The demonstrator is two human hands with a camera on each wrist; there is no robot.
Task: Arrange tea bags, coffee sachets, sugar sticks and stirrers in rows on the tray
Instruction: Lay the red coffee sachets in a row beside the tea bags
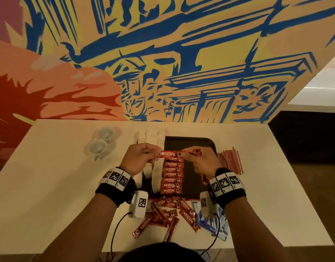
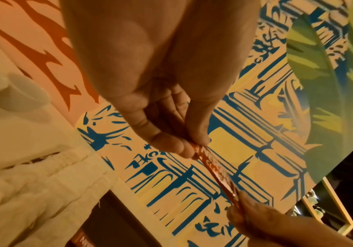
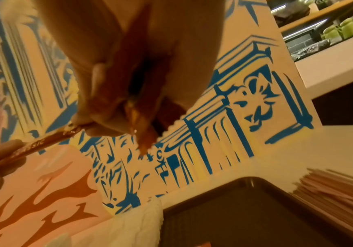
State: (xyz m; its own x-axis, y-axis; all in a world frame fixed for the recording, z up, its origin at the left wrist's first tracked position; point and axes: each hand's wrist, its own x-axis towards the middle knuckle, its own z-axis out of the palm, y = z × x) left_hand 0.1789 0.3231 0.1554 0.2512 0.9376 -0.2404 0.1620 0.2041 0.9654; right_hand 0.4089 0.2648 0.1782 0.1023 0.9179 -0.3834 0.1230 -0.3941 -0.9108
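Observation:
Both hands hold one red coffee sachet [image 1: 169,154] level above the black tray [image 1: 193,143]. My left hand [image 1: 138,159] pinches its left end [image 2: 196,150] between thumb and fingers. My right hand [image 1: 200,161] pinches its right end [image 3: 74,129] and also keeps further red sachets [image 3: 144,130] in its palm. Below, a column of several red sachets [image 1: 171,178] lies on the tray, beside rows of white tea bags [image 1: 151,138]. Loose red sachets [image 1: 168,214] and blue sugar sticks [image 1: 214,222] lie on the table in front of the tray. Red stirrers [image 1: 231,161] are piled to its right.
Two white cups [image 1: 101,141] stand at the back left of the white table [image 1: 58,186]. A painted wall [image 1: 162,63] rises right behind the table. The tray's right half [image 1: 195,178] is bare. Wrist camera cables hang over the table's near edge.

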